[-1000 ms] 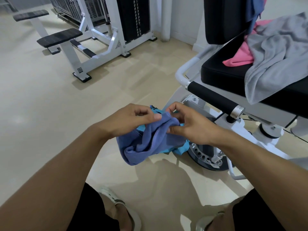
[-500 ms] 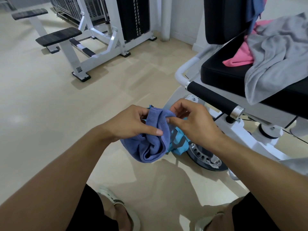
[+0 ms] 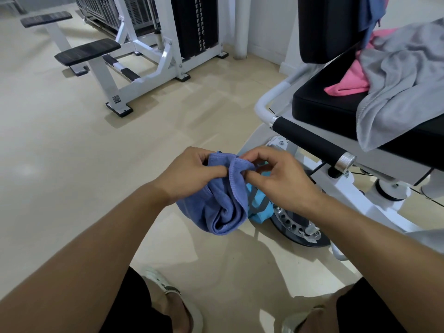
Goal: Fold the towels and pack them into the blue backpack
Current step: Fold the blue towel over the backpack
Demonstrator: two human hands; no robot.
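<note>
Blue-violet microfibre, a small towel (image 3: 223,203), hangs bunched between both hands above the beige floor (image 3: 60,152). Both forearms reach forward from the bottom corners and meet at the middle of the view. The left hand (image 3: 189,174) has its back to the camera, its fingers curled over the towel's upper edge with the thumb pressed along the cloth. The right hand (image 3: 276,174) faces it, thumb and forefinger pinching the stitched hem, the other fingers loosely bent above. Just behind the towel a bright blue backpack (image 3: 258,205) with grey stripes sits on the floor against the gym machine's base. On the machine's black seat (image 3: 319,104) lie a grey towel (image 3: 403,78) and a pink towel (image 3: 348,80), touching each other.
</note>
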